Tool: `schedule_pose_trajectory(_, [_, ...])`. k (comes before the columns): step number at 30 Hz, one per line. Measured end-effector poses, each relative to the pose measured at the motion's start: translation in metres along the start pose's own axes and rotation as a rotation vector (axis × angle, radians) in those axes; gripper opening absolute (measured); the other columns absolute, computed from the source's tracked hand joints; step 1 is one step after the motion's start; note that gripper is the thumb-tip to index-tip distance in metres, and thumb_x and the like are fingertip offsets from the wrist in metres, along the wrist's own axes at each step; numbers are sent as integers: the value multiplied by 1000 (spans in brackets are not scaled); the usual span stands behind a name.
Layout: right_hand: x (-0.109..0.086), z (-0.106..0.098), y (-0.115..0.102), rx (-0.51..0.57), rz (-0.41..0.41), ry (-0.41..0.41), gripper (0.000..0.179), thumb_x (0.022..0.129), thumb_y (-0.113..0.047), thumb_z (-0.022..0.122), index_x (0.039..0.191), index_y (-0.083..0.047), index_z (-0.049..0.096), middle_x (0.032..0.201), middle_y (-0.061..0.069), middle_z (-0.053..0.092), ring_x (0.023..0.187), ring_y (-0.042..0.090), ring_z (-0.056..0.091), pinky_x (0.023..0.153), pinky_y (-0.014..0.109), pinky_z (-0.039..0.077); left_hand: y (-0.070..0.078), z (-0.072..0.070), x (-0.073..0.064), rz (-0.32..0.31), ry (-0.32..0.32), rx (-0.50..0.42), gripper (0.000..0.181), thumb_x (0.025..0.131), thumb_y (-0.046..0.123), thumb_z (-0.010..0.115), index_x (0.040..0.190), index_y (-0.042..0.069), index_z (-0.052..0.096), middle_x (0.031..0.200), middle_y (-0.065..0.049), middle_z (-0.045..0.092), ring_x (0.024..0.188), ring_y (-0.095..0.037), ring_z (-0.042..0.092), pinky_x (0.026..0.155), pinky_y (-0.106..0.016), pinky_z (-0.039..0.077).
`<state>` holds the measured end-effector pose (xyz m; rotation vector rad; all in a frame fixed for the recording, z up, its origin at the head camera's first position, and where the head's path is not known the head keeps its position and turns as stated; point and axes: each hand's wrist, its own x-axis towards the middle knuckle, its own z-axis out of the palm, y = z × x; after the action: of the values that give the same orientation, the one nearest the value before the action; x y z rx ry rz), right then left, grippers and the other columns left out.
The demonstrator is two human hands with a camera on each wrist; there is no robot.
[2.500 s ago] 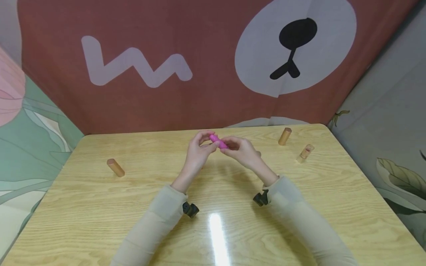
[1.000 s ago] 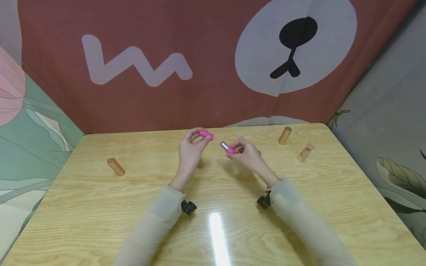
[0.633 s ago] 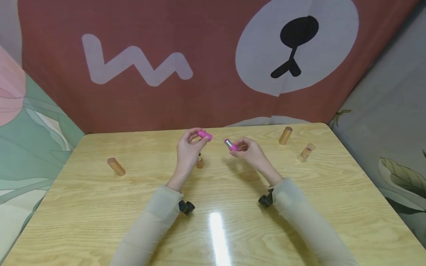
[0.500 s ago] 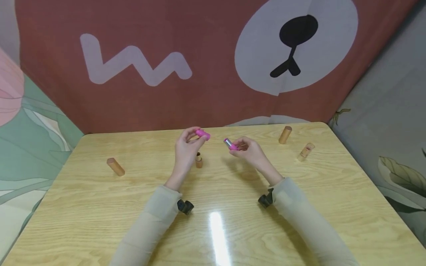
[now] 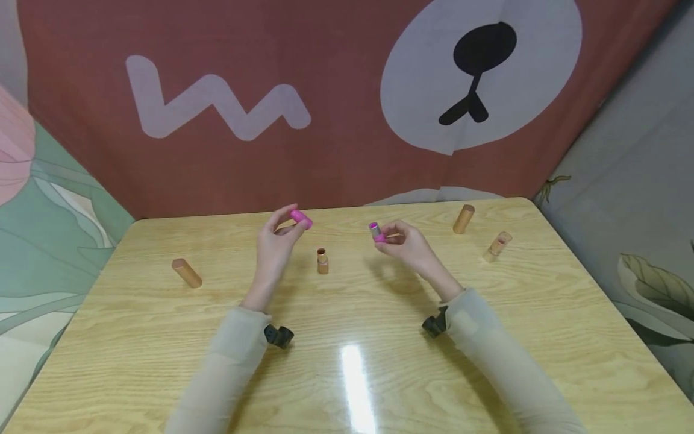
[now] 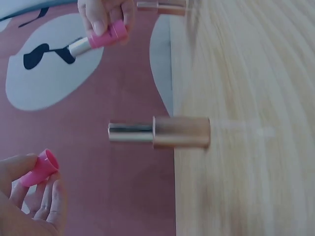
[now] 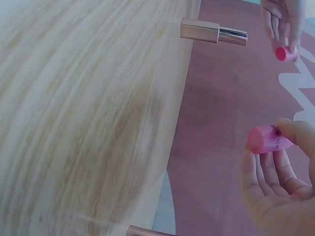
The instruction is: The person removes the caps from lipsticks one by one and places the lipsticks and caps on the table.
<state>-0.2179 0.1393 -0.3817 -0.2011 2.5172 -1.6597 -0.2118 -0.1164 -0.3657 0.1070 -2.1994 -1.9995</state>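
- Up on the left, the pink cap [image 5: 301, 219] is pinched by the left hand [image 5: 273, 244] between thumb and fingers, held above the desk [image 5: 135, 349]; its open mouth is caught in the left wrist view.
- Over on the right, the pink tube [image 5: 380, 239] is gripped by the right hand [image 5: 403, 244], also in the air, its silver collar [image 5: 375, 229] pointed upward.
- So that makes 2 pink parts in 2 hands, and a wide gap is left between them!
- In the middle, 1 bronze tube [image 5: 322, 265] is seen upright on the desk, placed between the hands and apart from both (a shiny gold collar is bared on top).
- Out on the left, 1 brown cylinder [image 5: 187, 273] is spotted, well apart from the left hand.
- Beyond the right hand, 1 orange-brown cylinder [image 5: 463, 219] is found towards the back edge, with 1 partly clear tube [image 5: 497, 247] placed near it, farther right.
- Pale sleeves [image 5: 233, 346] are worn, and small black cameras [image 5: 279, 336] are mounted at both wrists.
- Behind it all, a red-brown cloth [image 5: 325, 169] is hung, printed with a black nose and mouth on white.
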Motion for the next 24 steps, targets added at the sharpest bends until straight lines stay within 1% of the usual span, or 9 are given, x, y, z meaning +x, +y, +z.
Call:
schedule_pose_trajectory(4, [0, 0, 1, 15, -15, -10, 34, 87, -2, 65, 117, 6, 53, 122, 24, 57, 112, 37, 61, 89, 30, 56, -3, -8, 2, 1, -18, 19, 43, 88, 7, 67, 129, 12, 58, 121, -9, 60, 82, 6, 63, 76, -12, 51])
schedule_pose_trajectory(6, [0, -1, 2, 21, -32, -17, 38, 87, -2, 66, 122, 6, 52, 122, 24, 57, 112, 39, 61, 90, 33, 55, -5, -11, 2, -2, -32, 34, 45, 88, 5, 66, 131, 11, 56, 120, -11, 60, 84, 4, 63, 79, -12, 51])
schedule_pose_trajectory(8, [0, -1, 3, 22, -56, -24, 41, 87, -2, 65, 125, 6, 51, 121, 26, 56, 112, 40, 61, 91, 36, 55, -7, -13, 3, -3, -41, 51, 45, 88, 4, 66, 132, 9, 55, 120, -12, 59, 89, -2, 65, 80, -12, 52])
schedule_pose_trajectory(12, [2, -3, 6, 18, -73, -36, 42, 88, -2, 64, 127, 6, 51, 122, 26, 56, 112, 42, 60, 93, 39, 54, -12, -17, 3, -8, -54, 85, 41, 89, 2, 64, 129, 5, 56, 124, -15, 58, 105, -21, 64, 81, -13, 52])
schedule_pose_trajectory(14, [2, -4, 8, 14, -66, -42, 42, 88, -3, 63, 127, 5, 50, 123, 25, 55, 113, 42, 60, 94, 40, 53, -14, -19, 4, -11, -65, 115, 40, 90, 2, 63, 129, 4, 56, 127, -15, 57, 111, -28, 62, 85, -15, 53])
schedule_pose_trajectory(17, [3, -5, 10, 5, -67, -49, 42, 89, -3, 63, 127, 6, 49, 123, 24, 54, 113, 42, 59, 94, 40, 53, -18, -22, 5, -20, -86, 160, 40, 90, 3, 63, 129, 4, 55, 129, -17, 57, 115, -32, 60, 90, -22, 54])
schedule_pose_trajectory(20, [5, -4, 12, 8, -71, -49, 41, 88, -2, 63, 126, 7, 49, 121, 24, 54, 112, 41, 60, 93, 39, 54, -21, -25, 6, -21, -104, 208, 40, 89, 3, 63, 129, 2, 56, 129, -19, 57, 115, -33, 61, 92, -29, 54])
schedule_pose_trajectory(24, [7, -3, 16, 16, -67, -42, 38, 87, 1, 63, 121, 9, 49, 119, 25, 55, 112, 42, 59, 93, 38, 54, -27, -28, 7, -18, -127, 267, 40, 89, 3, 64, 128, 0, 56, 128, -22, 58, 113, -35, 62, 92, -34, 54])
